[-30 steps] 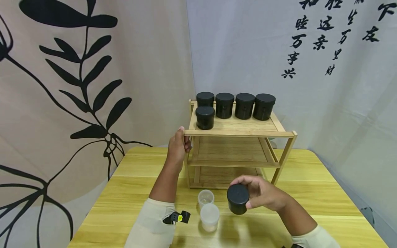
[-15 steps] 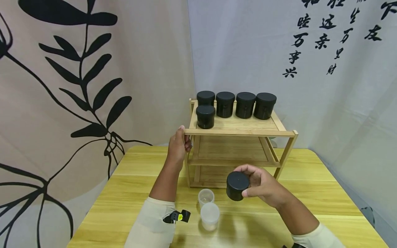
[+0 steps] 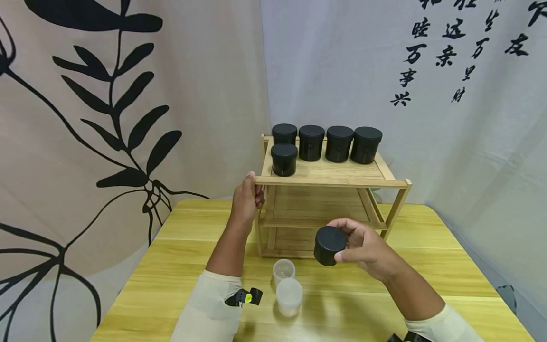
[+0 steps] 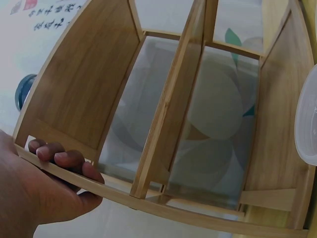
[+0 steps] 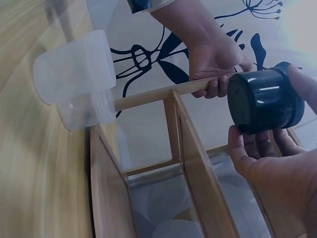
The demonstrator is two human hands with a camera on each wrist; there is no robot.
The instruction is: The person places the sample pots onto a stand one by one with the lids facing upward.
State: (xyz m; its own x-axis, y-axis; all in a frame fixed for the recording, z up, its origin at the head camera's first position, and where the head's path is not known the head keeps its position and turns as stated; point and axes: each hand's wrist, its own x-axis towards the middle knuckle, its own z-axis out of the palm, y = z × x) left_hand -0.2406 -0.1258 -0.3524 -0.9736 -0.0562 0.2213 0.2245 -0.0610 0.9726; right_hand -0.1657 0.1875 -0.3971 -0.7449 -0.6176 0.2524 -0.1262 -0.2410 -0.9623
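Black lidded jar [image 3: 329, 245], clamped in right hand [image 3: 363, 249] fingers, is now lifted higher off the table [image 3: 427, 275] vs. 1 s ago, approx. mid-shelf level; placement looks near. Bamboo rack [image 3: 329, 182] corner is still gripped by left hand [image 3: 246, 202].

table [image 3: 171, 266]: wooden, carrying a bamboo rack [image 3: 333, 181] and two clear plastic cups [image 3: 287, 287] sitting just in front of it | rack top shelf: holding five black jars [image 3: 326, 144], four lining the back, one in front at left
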